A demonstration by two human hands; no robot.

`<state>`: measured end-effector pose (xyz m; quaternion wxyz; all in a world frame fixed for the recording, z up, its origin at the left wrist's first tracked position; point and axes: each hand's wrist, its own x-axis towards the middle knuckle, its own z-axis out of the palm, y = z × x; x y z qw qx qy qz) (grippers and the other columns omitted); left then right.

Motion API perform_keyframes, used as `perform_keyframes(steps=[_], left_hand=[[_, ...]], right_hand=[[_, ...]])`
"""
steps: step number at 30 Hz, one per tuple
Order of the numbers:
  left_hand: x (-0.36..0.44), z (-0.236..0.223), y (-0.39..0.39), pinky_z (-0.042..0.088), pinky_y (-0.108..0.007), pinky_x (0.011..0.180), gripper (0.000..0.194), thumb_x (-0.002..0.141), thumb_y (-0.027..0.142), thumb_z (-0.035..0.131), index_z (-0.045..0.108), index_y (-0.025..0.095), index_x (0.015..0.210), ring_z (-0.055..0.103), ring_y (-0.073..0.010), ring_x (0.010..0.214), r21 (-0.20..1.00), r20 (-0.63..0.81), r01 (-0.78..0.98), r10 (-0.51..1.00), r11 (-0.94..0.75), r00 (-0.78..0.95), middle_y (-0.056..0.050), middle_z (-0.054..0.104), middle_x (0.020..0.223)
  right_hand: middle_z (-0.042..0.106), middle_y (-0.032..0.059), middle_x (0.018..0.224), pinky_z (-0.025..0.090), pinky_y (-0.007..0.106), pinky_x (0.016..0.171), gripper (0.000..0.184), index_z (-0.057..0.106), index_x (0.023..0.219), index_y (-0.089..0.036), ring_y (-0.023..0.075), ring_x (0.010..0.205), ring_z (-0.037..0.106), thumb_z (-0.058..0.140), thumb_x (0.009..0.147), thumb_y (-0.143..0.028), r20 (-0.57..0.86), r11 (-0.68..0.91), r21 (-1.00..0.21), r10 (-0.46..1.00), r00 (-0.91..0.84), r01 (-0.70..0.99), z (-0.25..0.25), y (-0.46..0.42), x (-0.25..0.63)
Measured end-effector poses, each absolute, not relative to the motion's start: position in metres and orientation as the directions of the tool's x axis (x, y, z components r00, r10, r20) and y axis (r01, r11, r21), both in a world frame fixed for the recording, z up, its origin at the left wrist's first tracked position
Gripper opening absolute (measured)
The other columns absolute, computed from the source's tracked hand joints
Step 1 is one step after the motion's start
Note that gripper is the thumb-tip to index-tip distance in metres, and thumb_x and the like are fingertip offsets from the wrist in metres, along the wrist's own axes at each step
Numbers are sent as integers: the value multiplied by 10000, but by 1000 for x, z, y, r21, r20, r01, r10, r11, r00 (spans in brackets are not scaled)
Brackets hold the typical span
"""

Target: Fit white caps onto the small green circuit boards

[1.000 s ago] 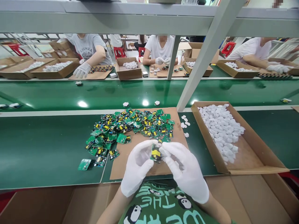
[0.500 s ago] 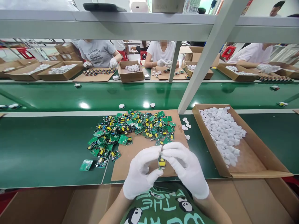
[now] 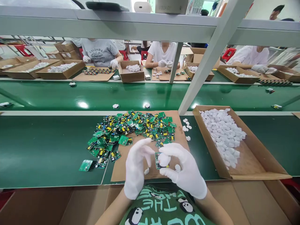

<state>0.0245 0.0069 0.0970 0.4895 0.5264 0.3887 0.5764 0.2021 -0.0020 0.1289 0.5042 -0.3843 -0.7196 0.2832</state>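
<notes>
Between the thumb and fingertips of my right hand (image 3: pixel 187 168), in a white glove, a small green circuit board (image 3: pixel 157 162) is held. A round white foam-like pad (image 3: pixel 164 159) covers most of the board's face. My gloved left hand (image 3: pixel 137 167) is just left of the board, fingers curved and apart, with nothing visible in it. Under the hands, a white piece (image 3: pixel 146 171) and another white piece (image 3: pixel 177 168) rest on the cardboard sheet (image 3: pixel 131 162). Beyond them lies a heap of similar green boards (image 3: pixel 138 125) with yellow and black parts.
On the right stands a shallow cardboard box (image 3: pixel 262 150) partly filled with white pads (image 3: pixel 222 134). Several loose pads (image 3: pixel 185 128) lie beside it. A single board (image 3: pixel 85 165) is at left. Past the green conveyor belt (image 3: pixel 105 93), co-workers sit behind boxes. A slanted metal post (image 3: pixel 211 56) crosses the view.
My left hand has come off the board and opened, moving slightly left. The board has turned in my right hand, bringing its white pad into view. Boards on the conveyor have shifted left.
</notes>
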Motion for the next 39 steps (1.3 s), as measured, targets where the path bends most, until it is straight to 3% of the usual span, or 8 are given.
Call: perform_keyframes(steps=[3, 7, 14, 18, 23, 31, 35, 39], left_hand=[[25, 105, 11, 386, -210, 401, 470, 934, 605, 482, 615, 253, 1215, 493, -107, 481, 935, 15, -349, 980, 57, 200, -38, 683, 827], [21, 113, 12, 288, -176, 366, 375, 894, 541, 610, 640, 168, 870, 411, -66, 373, 923, -94, -254, 809, 290, 580, 29, 540, 545], [31, 129, 4, 351, -173, 382, 511, 877, 641, 592, 649, 136, 934, 447, -55, 441, 945, -42, -247, 830, 213, 557, -56, 652, 771], [39, 132, 3, 319, -189, 364, 483, 900, 617, 573, 668, 143, 892, 416, -58, 413, 935, -52, -267, 832, 235, 552, -56, 655, 722], [39, 132, 0, 449, -260, 452, 522, 862, 667, 586, 709, 163, 912, 567, -158, 540, 923, -63, -278, 818, 265, 572, -82, 675, 700], [43, 148, -1, 421, -238, 516, 420, 907, 541, 551, 635, 143, 799, 512, -113, 545, 917, -9, -286, 730, 278, 683, -33, 594, 688], [44, 158, 2, 366, -224, 486, 132, 801, 241, 622, 609, 150, 707, 468, -86, 505, 954, -60, -157, 675, 255, 735, -1, 584, 661], [46, 160, 2, 433, -248, 595, 114, 785, 175, 566, 554, 170, 672, 562, -144, 657, 986, -94, -47, 764, 161, 639, -8, 601, 679]], right_hand=[[736, 57, 1086, 556, 415, 941, 407, 609, 1226, -310, 261, 1088, 676, 769, 853, -275, 572, 628, -639, 774, -272, 443, 138, 0, 206], [724, 75, 1151, 568, 422, 925, 497, 579, 1294, -314, 277, 1099, 676, 763, 838, -248, 534, 690, -544, 724, -437, 477, 140, 3, 206], [745, 64, 1106, 590, 395, 895, 482, 497, 1358, -346, 239, 1071, 702, 690, 919, -293, 714, 806, -571, 580, -391, 154, 117, 11, 202], [748, 59, 1127, 585, 411, 888, 528, 512, 1360, -394, 247, 1089, 697, 742, 890, -324, 712, 773, -616, 628, -313, 150, 108, 6, 201], [735, 53, 1138, 567, 473, 921, 426, 538, 1367, -420, 274, 1056, 702, 641, 953, -417, 729, 764, -631, 644, -233, 139, 107, 0, 206], [651, 82, 1073, 579, 386, 886, 280, 610, 1216, -263, 220, 968, 668, 538, 1009, -436, 869, 889, -395, 443, -219, 231, 107, 2, 204], [687, 58, 936, 599, 339, 779, 344, 536, 1290, -221, 202, 818, 702, 530, 1015, -428, 801, 903, -362, 429, -418, 233, 118, 9, 212], [713, 86, 981, 600, 365, 875, 366, 494, 1355, -167, 216, 921, 722, 450, 1051, -367, 754, 926, -238, 366, -546, 292, 115, 12, 222]])
